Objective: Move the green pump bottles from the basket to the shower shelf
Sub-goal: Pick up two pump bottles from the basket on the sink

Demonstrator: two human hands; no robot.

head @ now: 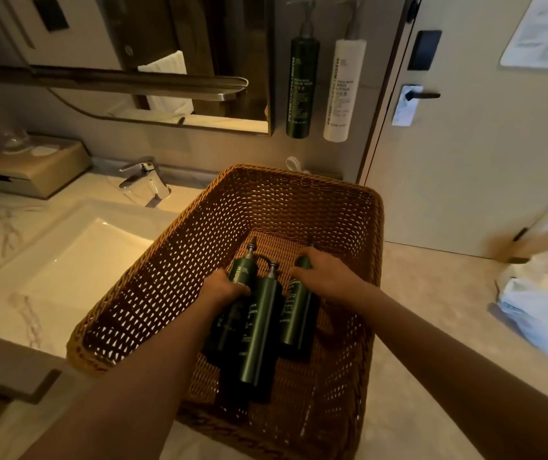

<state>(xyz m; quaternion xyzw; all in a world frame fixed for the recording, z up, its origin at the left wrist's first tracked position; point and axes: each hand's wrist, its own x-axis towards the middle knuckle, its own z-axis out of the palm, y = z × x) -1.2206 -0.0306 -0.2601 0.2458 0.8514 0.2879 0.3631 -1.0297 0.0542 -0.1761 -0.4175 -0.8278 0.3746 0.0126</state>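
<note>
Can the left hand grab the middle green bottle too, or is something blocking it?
Probably yes. The left hand already grips the left green bottle, and the middle green bottle lies right beside it in the wicker basket, uncovered on top. But that hand is full, so it would likely need to let go first.

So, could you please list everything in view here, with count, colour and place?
green pump bottles: three, dark green, lying in the basket
basket: one, brown wicker, beside the sink
sink: one, white, in the marble counter at left
faucet: one, chrome, behind the sink
tissue box: one, beige, back left of the counter
mirror: one, on the wall above the sink
wall bottles: two, one dark green, one white, mounted right of the mirror
door: one, pale, black handle, at right
white bundle: one, on the floor at right
hands: two, left on the left bottle, right on the right bottle
</note>
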